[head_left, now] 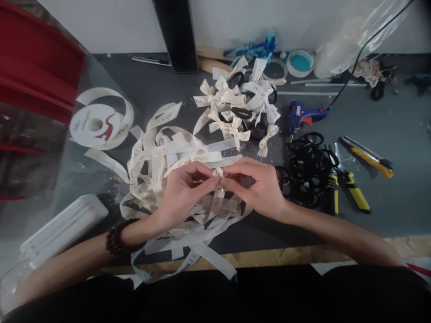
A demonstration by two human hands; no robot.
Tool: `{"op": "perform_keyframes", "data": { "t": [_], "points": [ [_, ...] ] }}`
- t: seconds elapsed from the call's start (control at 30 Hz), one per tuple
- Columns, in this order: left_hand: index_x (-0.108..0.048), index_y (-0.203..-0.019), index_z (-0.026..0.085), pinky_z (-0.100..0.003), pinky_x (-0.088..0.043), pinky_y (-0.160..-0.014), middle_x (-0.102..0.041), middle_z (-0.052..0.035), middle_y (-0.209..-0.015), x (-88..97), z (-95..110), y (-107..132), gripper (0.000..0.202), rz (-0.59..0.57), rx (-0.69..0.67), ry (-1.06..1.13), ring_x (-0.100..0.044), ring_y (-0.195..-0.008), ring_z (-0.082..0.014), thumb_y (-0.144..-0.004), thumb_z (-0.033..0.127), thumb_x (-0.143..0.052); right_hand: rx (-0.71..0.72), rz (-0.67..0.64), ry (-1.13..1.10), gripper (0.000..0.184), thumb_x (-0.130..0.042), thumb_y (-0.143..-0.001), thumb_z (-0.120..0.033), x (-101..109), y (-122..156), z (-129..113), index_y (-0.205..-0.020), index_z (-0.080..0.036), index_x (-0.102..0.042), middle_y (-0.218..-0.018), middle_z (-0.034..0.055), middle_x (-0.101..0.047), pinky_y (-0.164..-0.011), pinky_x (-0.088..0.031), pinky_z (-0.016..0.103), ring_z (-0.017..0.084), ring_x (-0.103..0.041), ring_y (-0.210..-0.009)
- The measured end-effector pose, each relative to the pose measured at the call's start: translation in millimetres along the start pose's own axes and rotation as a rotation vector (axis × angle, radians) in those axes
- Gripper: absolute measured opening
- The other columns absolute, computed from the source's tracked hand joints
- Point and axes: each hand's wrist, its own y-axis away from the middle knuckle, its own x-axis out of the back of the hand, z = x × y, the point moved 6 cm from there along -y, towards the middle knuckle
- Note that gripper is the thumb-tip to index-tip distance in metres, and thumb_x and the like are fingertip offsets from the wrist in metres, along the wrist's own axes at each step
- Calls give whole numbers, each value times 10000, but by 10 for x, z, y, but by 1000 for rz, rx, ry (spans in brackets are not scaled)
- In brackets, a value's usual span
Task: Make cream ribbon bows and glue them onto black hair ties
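My left hand (182,190) and my right hand (257,184) meet at the middle of the dark table, both pinching a small folded piece of cream ribbon (218,172) between their fingertips. Under the hands lies a loose heap of cut cream ribbon strips (161,152) with gold lettering. Behind them sits a pile of finished ribbon bows (235,105) on black hair ties. A beaded bracelet (114,237) is on my left wrist.
A ribbon spool (97,125) lies at the left, a white case (60,229) at the near left. A blue glue gun (301,115), black hair ties (308,168), yellow-handled scissors (346,188) and a yellow cutter (367,156) lie to the right. Tape rolls (300,63) stand at the back.
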Motion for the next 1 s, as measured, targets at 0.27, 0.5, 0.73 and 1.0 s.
{"op": "perform_keyframes", "data": {
  "t": [0.27,0.5,0.73,1.0],
  "points": [
    [-756,-905,206,-212,-500,-561,-735,-22,-800,-10,9,15,128,11,-3,6,-650,-655,-112,-895,295,-848,2,-17,34,128,-814,-892,-264,21,-55,-57,-817,-218,-721,-788,-19,-705,-608,-497,260,103,-596,-655],
    [-720,-921,204,-231,-497,-575,-719,-20,-784,-32,39,19,125,-39,-37,-54,-661,-662,-129,-934,300,-800,196,-12,63,32,-776,-939,-255,9,-18,-154,-970,-257,-786,-949,18,-754,-668,-584,279,127,-689,-721],
    [-690,-926,193,-218,-504,-582,-714,-20,-809,-15,72,-4,155,-26,-80,-153,-671,-692,-131,-925,293,-807,112,-27,124,36,-776,-921,-229,19,-44,-137,-895,-232,-752,-876,-2,-746,-636,-542,263,117,-671,-700],
    [-681,-1153,204,-245,-536,-672,-709,-42,-912,-61,184,19,212,-42,-205,-270,-690,-816,-156,-952,228,-745,119,-117,92,91,-733,-953,-255,-24,-59,-105,-876,-222,-698,-861,-2,-713,-683,-532,268,127,-657,-736]
  ]
}}
